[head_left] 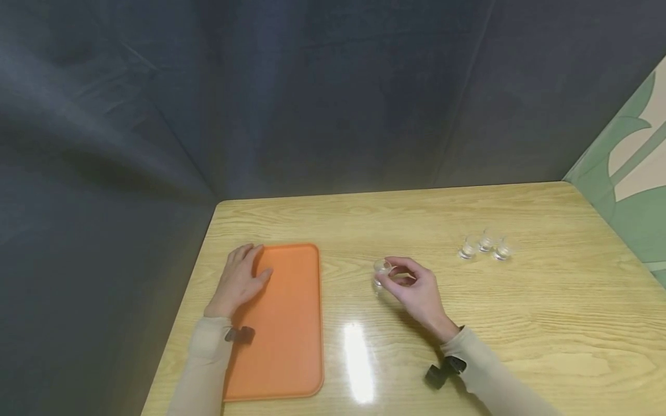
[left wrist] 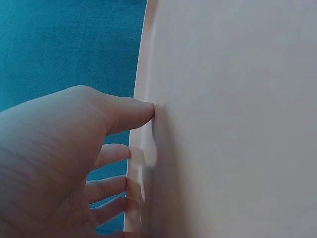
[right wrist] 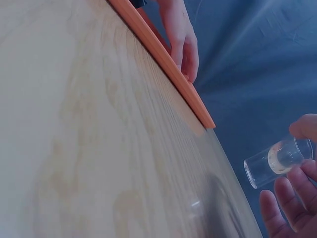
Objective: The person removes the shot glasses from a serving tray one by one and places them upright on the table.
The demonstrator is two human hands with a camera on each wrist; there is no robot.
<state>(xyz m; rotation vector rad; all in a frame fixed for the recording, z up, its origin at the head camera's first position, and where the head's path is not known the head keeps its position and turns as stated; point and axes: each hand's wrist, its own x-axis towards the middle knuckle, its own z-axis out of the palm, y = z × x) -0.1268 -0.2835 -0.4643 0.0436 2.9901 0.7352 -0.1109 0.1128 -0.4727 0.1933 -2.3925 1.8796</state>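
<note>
My right hand [head_left: 416, 289] pinches a small clear shot glass [head_left: 381, 267] near its rim between thumb and fingers. In the right wrist view the glass [right wrist: 262, 168] hangs above the wooden table, its lower end free of the fingers and a paler band inside it. My left hand [head_left: 238, 283] is at the left edge of an orange tray [head_left: 286, 323]. The left wrist view shows its thumb [left wrist: 131, 113] on the inner side of the rim and the other fingers against the outer side. The tray's surface is bare apart from this hand.
Three more clear shot glasses [head_left: 485, 241] stand grouped on the table [head_left: 546, 312] at the back right. Dark cloth [head_left: 333, 98] rises behind the table and along its left side. A green and white patterned panel [head_left: 635, 150] borders the right.
</note>
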